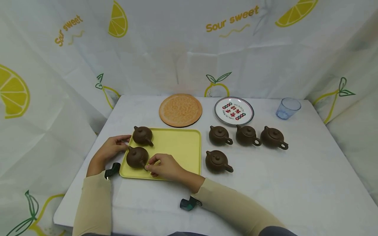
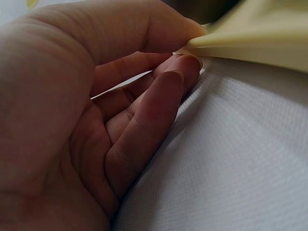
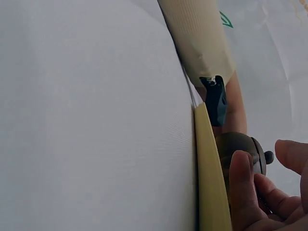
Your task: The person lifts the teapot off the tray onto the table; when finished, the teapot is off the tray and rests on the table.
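Two brown clay teapots stand on the left part of a yellow tray (image 1: 177,147), the far one (image 1: 142,135) behind the near one (image 1: 137,157). My right hand (image 1: 165,166) reaches in over the tray's near edge, thumb and index finger at the handle of the near teapot, which they pinch. In the right wrist view the teapot (image 3: 238,143) is partly hidden behind curled fingers, its handle out of sight. At the tray's left edge, my left hand (image 1: 110,149) grips the rim; the left wrist view has the thumb on top of the yellow rim (image 2: 240,41), fingers below.
Right of the tray, one more brown teapot (image 1: 217,161) stands in front of a row of three teapots (image 1: 247,135). Behind are a round orange-brown mat (image 1: 180,109), a patterned white plate (image 1: 234,110) and a blue glass (image 1: 288,108). A printed curtain hangs behind the table.
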The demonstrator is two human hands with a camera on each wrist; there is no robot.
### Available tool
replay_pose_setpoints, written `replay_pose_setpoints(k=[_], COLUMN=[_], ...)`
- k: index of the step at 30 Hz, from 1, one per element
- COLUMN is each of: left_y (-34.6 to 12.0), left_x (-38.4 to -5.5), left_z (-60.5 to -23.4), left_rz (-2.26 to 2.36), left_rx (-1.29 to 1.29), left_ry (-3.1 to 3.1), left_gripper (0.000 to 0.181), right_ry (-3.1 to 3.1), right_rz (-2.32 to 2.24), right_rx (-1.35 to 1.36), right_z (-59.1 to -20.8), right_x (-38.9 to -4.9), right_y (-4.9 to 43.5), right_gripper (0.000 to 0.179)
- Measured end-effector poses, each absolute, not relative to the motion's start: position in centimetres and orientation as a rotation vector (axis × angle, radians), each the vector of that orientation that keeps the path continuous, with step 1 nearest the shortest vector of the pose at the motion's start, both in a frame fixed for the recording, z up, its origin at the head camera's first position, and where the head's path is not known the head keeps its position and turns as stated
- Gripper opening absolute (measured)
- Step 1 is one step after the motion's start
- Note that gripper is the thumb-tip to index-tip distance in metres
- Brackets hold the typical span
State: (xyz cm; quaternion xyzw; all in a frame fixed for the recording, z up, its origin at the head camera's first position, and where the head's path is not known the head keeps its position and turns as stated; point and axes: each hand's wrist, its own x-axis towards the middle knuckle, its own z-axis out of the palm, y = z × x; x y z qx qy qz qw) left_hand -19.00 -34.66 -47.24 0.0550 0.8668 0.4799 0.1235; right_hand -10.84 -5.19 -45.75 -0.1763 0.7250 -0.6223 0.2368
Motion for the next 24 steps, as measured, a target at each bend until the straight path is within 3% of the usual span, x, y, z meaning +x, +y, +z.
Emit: replay_pose_setpoints(k=[19,24], left_y=[-34.5,-34.7], left_x=[-18.9,-18.9], left_z=[-46.8,-47.0], left_rz=[1.397,1.413], left_rx=[0.178,0.215], left_ry=[2.516,2.524], left_gripper=[0.056,0.054], right_ry=[2.085,2.135], right_rz=[-1.697,-1.678], right_rx=[-0.423,-0.457], right_z=[-46.4,-46.3], right_x=[-11.0,-11.3], right_y=[-7.3,-6.9], right_gripper=[0.012,0.020])
